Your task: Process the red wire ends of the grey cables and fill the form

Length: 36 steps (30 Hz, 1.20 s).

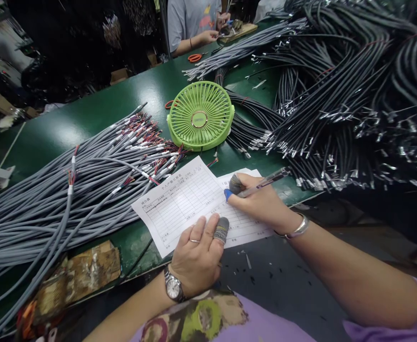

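My right hand [261,199] is closed around a pen [265,182], held over a printed form [246,230] at the table's front edge. Blue tape wraps one of its fingertips, and a grey cover sits on another. My left hand [199,251] lies with fingers stretched out on a second printed form [179,199], which overlaps the first. Grey tape covers one of its fingertips. A few handwritten marks show in the upper rows of the left form. Where the pen tip meets anything is hidden by my right hand.
A green fan [200,116] stands behind the forms on the green table [122,102]. Bundled grey cables [97,190] lie left, black cables [322,95] right. Orange-handled scissors [195,57] lie farther back. A person [194,28] works across the table. Worn cardboard [94,266] lies front left.
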Motion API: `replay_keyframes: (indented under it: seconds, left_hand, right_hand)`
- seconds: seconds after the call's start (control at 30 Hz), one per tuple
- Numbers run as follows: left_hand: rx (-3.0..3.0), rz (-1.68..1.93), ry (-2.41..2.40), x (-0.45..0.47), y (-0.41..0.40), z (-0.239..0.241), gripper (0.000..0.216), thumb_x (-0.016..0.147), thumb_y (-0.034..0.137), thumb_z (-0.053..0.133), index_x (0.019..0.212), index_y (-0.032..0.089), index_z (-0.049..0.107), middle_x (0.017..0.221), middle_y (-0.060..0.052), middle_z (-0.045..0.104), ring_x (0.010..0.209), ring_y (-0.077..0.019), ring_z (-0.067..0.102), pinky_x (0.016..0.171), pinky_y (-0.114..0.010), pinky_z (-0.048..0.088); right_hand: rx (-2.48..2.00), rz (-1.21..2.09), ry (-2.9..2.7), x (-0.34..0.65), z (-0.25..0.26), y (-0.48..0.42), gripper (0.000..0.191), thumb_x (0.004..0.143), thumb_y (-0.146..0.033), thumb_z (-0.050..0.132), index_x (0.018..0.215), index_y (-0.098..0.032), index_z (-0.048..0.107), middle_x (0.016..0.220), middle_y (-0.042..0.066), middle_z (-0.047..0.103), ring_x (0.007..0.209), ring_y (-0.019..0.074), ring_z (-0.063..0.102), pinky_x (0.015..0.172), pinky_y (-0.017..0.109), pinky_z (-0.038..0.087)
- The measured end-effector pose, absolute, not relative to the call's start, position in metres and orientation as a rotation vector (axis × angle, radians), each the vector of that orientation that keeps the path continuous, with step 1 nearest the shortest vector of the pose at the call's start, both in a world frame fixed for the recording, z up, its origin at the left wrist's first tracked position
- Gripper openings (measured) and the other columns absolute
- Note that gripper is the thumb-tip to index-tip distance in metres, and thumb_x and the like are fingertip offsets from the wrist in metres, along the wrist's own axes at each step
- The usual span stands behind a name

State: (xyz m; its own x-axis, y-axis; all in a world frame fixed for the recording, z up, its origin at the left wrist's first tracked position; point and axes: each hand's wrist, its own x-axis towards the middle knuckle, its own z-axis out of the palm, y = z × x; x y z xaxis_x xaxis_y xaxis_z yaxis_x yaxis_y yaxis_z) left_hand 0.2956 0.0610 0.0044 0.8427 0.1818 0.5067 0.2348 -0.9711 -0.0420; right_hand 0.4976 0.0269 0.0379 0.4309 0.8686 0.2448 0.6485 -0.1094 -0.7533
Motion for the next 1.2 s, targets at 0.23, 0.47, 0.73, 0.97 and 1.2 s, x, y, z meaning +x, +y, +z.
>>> replay_keyframes:
  seconds: [0.23, 0.47, 0.73, 0.97, 1.2]
  left_hand:
    - [-2.92, -0.769, -0.329, 0.295, 0.061, 0.002, 0.018, 0.065, 0.019, 0.056, 0.08, 0.021, 0.066, 0.133, -0.005, 0.059, 0.117, -0.0238, 0.056, 0.088, -0.034, 0.04]
    - [-2.952, -0.629, -0.347, 0.293, 0.061, -0.003, 0.035, 0.066, 0.024, 0.058, 0.099, 0.021, 0.07, 0.141, -0.005, 0.053, 0.122, -0.0261, 0.052, 0.092, -0.035, 0.039]
    - [-3.03, -0.512, -0.369, 0.299, 0.065, -0.008, 0.06, 0.078, 0.034, 0.055, 0.136, 0.017, 0.052, 0.144, -0.007, 0.049, 0.124, -0.0276, 0.049, 0.094, -0.036, 0.04]
    - [-3.047, -0.513, -0.351, 0.306, 0.068, -0.017, 0.058, 0.086, 0.045, 0.046, 0.134, 0.013, 0.051, 0.143, -0.01, 0.049, 0.123, -0.029, 0.049, 0.093, -0.039, 0.04]
    - [-3.031, -0.486, -0.348, 0.302, 0.071, -0.006, 0.065, 0.078, 0.045, 0.054, 0.135, 0.013, 0.05, 0.144, -0.014, 0.047, 0.129, -0.0294, 0.046, 0.096, -0.038, 0.04]
  right_hand:
    - [-1.832, 0.315, -1.297, 0.498, 0.035, 0.027, 0.02, 0.069, -0.023, 0.054, 0.057, -0.024, 0.037, 0.053, -0.003, 0.046, 0.052, 0.0129, 0.041, 0.052, 0.027, 0.034]
    - [-1.797, 0.281, -1.074, 0.504, 0.033, 0.028, 0.014, 0.078, -0.035, 0.061, 0.077, -0.021, 0.061, 0.074, 0.003, 0.067, 0.068, 0.0177, 0.06, 0.066, 0.031, 0.047]
    - [-1.735, 0.407, -1.054, 0.513, 0.018, 0.037, 0.033, 0.084, -0.043, 0.054, 0.107, -0.02, 0.062, 0.072, 0.003, 0.07, 0.064, 0.0182, 0.064, 0.067, 0.035, 0.053]
    - [-2.124, 0.287, -1.318, 0.505, 0.025, 0.065, 0.035, 0.069, -0.039, 0.072, 0.097, -0.02, 0.061, 0.092, 0.01, 0.071, 0.087, 0.0298, 0.067, 0.077, 0.042, 0.05]
    - [-2.118, 0.236, -1.192, 0.48, 0.032, 0.089, 0.027, 0.065, -0.016, 0.062, 0.092, -0.02, 0.059, 0.083, 0.007, 0.068, 0.08, 0.0267, 0.065, 0.071, 0.035, 0.048]
